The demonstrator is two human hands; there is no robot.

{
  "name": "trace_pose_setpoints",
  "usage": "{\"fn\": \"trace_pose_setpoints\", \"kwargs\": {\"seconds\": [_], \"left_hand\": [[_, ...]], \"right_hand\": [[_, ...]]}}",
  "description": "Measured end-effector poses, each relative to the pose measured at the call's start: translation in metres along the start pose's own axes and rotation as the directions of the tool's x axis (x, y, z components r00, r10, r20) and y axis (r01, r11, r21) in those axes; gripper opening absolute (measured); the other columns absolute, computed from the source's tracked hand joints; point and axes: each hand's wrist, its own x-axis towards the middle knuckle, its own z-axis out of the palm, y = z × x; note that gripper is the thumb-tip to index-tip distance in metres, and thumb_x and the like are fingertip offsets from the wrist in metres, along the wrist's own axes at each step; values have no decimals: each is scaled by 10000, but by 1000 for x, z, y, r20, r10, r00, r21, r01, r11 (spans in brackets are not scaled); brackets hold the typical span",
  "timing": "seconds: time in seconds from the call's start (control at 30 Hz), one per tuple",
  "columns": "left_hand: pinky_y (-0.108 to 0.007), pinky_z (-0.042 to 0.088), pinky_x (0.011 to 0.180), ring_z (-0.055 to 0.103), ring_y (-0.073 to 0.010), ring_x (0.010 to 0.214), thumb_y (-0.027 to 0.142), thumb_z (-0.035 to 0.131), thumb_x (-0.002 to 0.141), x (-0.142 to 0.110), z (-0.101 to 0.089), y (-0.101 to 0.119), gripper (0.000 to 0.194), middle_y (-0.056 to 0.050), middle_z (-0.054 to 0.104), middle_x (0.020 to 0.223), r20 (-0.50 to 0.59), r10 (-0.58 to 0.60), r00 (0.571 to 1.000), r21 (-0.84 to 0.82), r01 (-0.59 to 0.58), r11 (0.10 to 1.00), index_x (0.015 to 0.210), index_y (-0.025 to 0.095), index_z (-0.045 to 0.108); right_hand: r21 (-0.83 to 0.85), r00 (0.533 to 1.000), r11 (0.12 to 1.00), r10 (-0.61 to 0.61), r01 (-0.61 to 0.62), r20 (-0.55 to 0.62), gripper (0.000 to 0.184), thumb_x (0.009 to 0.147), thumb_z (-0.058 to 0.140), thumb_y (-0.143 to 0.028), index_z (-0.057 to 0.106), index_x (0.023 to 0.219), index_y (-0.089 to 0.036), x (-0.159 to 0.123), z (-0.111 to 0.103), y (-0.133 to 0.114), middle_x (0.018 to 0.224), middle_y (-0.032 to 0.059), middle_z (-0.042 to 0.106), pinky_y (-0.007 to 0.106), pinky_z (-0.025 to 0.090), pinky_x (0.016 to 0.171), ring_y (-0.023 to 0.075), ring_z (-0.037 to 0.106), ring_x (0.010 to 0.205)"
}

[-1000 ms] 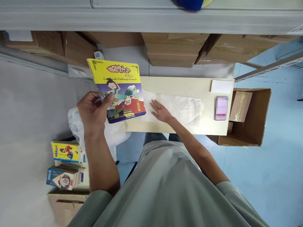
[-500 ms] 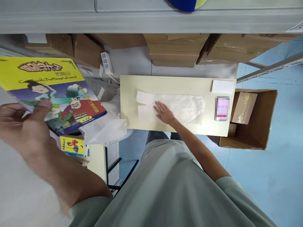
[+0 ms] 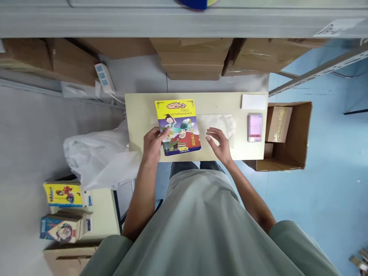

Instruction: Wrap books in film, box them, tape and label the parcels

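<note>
A comic book (image 3: 178, 128) with a yellow and purple cartoon cover is held above the table by my left hand (image 3: 154, 142), the thumb across its front at the left edge. My right hand (image 3: 220, 145) is just right of the book, fingers apart and slightly curled, touching nothing that I can see. Under the book and the right hand lies a flat white plastic bag (image 3: 221, 122), partly covered by them. All of this is over a cream table (image 3: 138, 111).
A pinkish, blurred phone-like item (image 3: 255, 128) and a white box (image 3: 254, 102) sit at the table's right end. Beyond stands an open carton (image 3: 299, 142). To the left are a white plastic sack (image 3: 97, 153) and book stacks (image 3: 61, 227). A shelf beam (image 3: 172, 25) crosses the top.
The comic book has come from the far left to above the table in my left hand. My right hand has lifted off the white bag and shifted right relative to the table.
</note>
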Motion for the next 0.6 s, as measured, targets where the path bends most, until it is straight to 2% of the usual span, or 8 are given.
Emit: {"fn": "trace_pose_setpoints", "kwargs": {"seconds": [0.1,0.17,0.23,0.4,0.5,0.6], "left_hand": [[-306,572,701,742,-230,829,626,1076,547,6,38,-29,631,-26,754,819,131,-91,987,-12,94,996,831,201,706],[-308,576,711,740,-228,841,659,1079,532,10,59,-48,666,-36,768,856,209,-139,968,-13,145,989,843,200,710],[-308,577,715,739,-229,851,679,1080,511,13,78,-66,692,-42,774,878,264,-183,947,6,189,982,848,201,711],[-319,556,736,724,-236,859,707,1062,487,21,115,-107,715,-37,756,851,270,-266,925,136,237,962,814,210,665],[-304,514,722,694,-219,812,703,1005,585,26,123,-123,629,-23,734,798,229,-202,952,331,120,936,766,216,652],[-308,465,709,676,-227,778,626,924,739,29,121,-129,484,-33,723,760,248,-35,968,584,-121,803,715,232,644]], "right_hand": [[-19,991,995,95,-97,-90,620,931,854,-681,689,1394,-304,-13,-21,14,1502,122,728,496,694,1071,310,802,1237],[-14,978,985,166,-169,-122,652,920,842,-699,675,1406,-297,-16,-33,33,1396,115,781,478,726,967,294,831,1112],[-22,968,979,197,-202,-157,624,946,790,-706,679,1395,-287,-18,-44,55,1242,93,827,467,730,928,272,837,1004],[-53,946,967,230,-248,-229,579,923,750,-693,723,1288,-244,-18,-63,102,1120,94,835,473,714,950,276,834,978],[-87,924,946,281,-312,-260,557,941,701,-690,740,1244,-224,-16,-63,119,1100,106,837,487,702,964,286,831,986],[-164,916,931,269,-327,-298,531,994,641,-649,760,1235,-190,-14,-57,125,1159,147,822,479,692,973,289,821,988]]}}
